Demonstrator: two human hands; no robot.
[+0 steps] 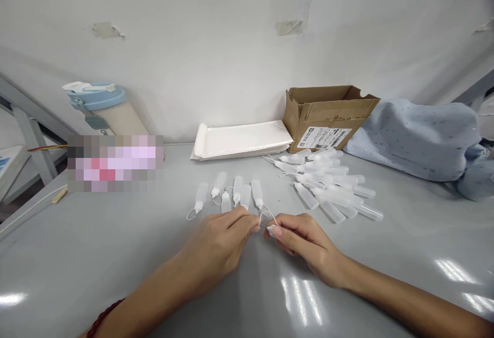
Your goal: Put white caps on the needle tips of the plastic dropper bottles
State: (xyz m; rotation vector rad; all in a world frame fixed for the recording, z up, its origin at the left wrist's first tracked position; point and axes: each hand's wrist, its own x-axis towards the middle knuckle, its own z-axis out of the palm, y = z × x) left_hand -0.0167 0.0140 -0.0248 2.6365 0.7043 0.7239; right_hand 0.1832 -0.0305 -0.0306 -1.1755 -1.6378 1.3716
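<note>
My left hand [227, 232] is closed in a pinch, with a thin metal needle [263, 226] at its fingertips. Facing it, my right hand [309, 240] pinches a small white cap [271, 230] between thumb and forefinger, where the needle ends. A white cord [273, 217] loops from the cap area toward a translucent squeeze bottle [257, 193] lying just beyond my fingers. Several like bottles lie left of it, among them one squeeze bottle [201, 195] with its cord loop on the table. My left hand partly covers the nearest ones.
To the right lies a pile of translucent bottles [332, 178] on the grey table [127, 245]. Behind it stands an open cardboard box [324, 117], beside stacked white padded envelopes [243, 140]. Light-blue fabric [417, 137] lies far right; a blue-lidded tumbler [104, 104] stands back left by a blurred-out item [119, 165].
</note>
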